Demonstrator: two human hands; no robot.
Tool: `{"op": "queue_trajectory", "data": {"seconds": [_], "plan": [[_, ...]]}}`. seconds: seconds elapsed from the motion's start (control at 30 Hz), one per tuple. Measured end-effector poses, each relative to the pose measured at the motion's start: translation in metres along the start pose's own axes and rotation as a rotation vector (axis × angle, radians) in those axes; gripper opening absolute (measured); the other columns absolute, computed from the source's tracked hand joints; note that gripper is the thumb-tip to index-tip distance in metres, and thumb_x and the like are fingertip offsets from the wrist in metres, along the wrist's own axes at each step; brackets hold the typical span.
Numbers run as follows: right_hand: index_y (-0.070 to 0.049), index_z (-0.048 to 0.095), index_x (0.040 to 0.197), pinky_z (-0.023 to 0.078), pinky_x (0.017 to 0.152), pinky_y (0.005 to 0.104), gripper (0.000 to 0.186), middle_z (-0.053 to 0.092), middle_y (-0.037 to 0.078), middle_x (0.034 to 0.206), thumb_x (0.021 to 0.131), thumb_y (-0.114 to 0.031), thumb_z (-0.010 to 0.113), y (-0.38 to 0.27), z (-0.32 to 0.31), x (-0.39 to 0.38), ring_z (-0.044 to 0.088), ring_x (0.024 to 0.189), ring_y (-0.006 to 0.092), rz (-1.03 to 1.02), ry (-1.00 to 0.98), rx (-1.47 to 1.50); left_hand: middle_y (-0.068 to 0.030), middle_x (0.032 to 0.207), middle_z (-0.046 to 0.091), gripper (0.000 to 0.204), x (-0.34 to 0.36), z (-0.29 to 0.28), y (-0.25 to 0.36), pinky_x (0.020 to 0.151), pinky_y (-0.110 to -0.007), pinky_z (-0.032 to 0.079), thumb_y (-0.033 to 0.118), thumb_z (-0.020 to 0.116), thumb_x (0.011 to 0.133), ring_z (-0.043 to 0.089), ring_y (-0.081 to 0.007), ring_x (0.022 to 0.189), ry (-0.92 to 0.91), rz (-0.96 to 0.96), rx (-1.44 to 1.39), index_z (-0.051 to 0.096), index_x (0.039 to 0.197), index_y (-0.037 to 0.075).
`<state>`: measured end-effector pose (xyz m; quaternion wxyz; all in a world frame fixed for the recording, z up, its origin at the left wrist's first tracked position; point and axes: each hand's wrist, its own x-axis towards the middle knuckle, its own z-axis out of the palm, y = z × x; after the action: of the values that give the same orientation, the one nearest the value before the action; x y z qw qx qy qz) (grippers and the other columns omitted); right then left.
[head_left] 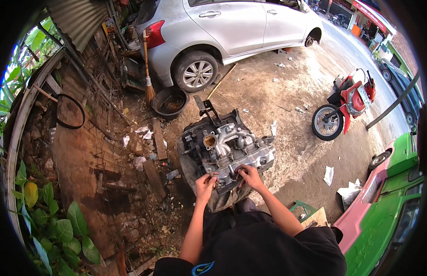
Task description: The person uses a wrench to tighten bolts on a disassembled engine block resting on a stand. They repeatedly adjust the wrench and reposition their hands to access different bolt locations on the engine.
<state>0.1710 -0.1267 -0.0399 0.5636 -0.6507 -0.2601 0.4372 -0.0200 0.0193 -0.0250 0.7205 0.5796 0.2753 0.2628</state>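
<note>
A grey metal engine (232,146) stands right in front of me, with a round-mouthed intake pipe (210,141) on its upper side. At the engine's near left edge, the fingers of my left hand (205,186) are bent and pressed together; whatever they may hold is too small to make out. My right hand (250,177) is at the middle of the near edge, fingers curled against the metal. Something small and dark seems to be at its fingertips, but its kind does not show. A dark bracket (208,110) sticks up from the far side of the engine.
A silver car (236,32) stands beyond, with a black basin (170,103) and a broom (149,89) by its rear wheel. A red motorcycle (351,103) is at right, a green and pink vehicle (383,202) at lower right. Wooden planks (154,177) and litter lie at left.
</note>
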Motion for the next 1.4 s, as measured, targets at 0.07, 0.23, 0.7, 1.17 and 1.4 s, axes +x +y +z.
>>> {"op": "queue_trajectory", "data": {"seconds": [0.07,0.23,0.7,1.17,1.4], "plan": [[0.007,0.063,0.110,0.055,0.046,0.0334,0.020,0.071,0.014,0.083,0.104,-0.010,0.053,0.002,0.001,0.001,0.071,0.055,0.0247,-0.052,0.006,-0.015,-0.0047,0.083,0.070,0.018,0.015,0.008,0.004,0.063,-0.026,0.045,0.004,0.064,0.099,0.056,-0.0070,0.069,-0.034,-0.019,0.160,0.073,0.113,-0.003],[0.006,0.064,0.110,0.055,0.046,0.0336,0.020,0.071,0.013,0.083,0.104,-0.010,0.053,0.003,0.001,-0.001,0.071,0.055,0.0249,-0.059,0.024,-0.042,-0.0042,0.078,0.069,0.023,0.030,0.013,0.009,0.063,-0.027,0.047,0.004,0.067,0.096,0.059,-0.0059,0.070,-0.119,-0.043,0.423,0.076,0.117,0.004],[0.007,0.065,0.107,0.060,0.049,0.0340,0.019,0.070,0.014,0.086,0.101,-0.006,0.052,0.004,0.006,-0.001,0.070,0.060,0.0216,-0.064,0.084,-0.002,-0.0118,0.094,0.076,0.018,0.018,0.018,0.014,0.074,-0.032,0.055,0.003,0.071,0.093,0.071,-0.0153,0.083,-0.204,0.112,0.405,0.077,0.110,-0.001],[0.006,0.065,0.108,0.057,0.049,0.0338,0.019,0.070,0.013,0.083,0.102,-0.007,0.053,0.006,0.007,-0.003,0.072,0.056,0.0242,-0.086,0.107,-0.029,-0.0114,0.089,0.075,0.018,0.016,0.015,0.007,0.073,-0.031,0.055,-0.002,0.071,0.090,0.070,-0.0138,0.080,-0.190,0.136,0.407,0.077,0.107,-0.002],[0.005,0.066,0.107,0.057,0.050,0.0338,0.019,0.071,0.012,0.082,0.101,-0.007,0.053,0.002,0.008,-0.004,0.072,0.056,0.0245,-0.074,0.103,0.007,-0.0108,0.089,0.075,0.017,0.022,0.013,0.009,0.071,-0.030,0.055,-0.001,0.071,0.091,0.070,-0.0135,0.080,-0.204,0.147,0.401,0.077,0.106,-0.004]]}}
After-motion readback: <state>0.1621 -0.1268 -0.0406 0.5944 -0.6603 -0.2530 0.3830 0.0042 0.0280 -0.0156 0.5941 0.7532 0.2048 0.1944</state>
